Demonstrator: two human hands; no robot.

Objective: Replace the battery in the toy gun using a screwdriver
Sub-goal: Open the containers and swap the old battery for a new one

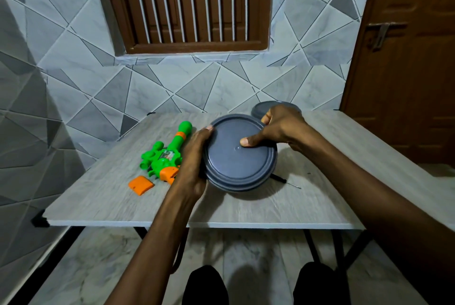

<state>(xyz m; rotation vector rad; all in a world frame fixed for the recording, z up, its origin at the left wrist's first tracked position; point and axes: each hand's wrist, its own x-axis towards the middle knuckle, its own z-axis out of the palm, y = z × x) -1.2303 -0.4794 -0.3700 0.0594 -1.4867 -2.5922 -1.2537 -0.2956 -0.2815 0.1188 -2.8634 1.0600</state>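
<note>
A green and orange toy gun [167,154] lies on the grey table [103,196], left of centre, barrel pointing away. Its orange battery cover [140,184] lies loose beside its grip. A round grey lidded container [236,157] is held tilted above the table. My left hand [194,157] grips its left rim. My right hand [278,127] holds its far right rim, thumb pressed on the lid near the centre. A thin screwdriver [286,180] lies on the table, partly hidden under the container.
A second grey round lid or container [264,107] sits at the table's far edge behind my right hand. A tiled wall with a barred window stands behind. A brown door is at the right. My knees show below the table's near edge.
</note>
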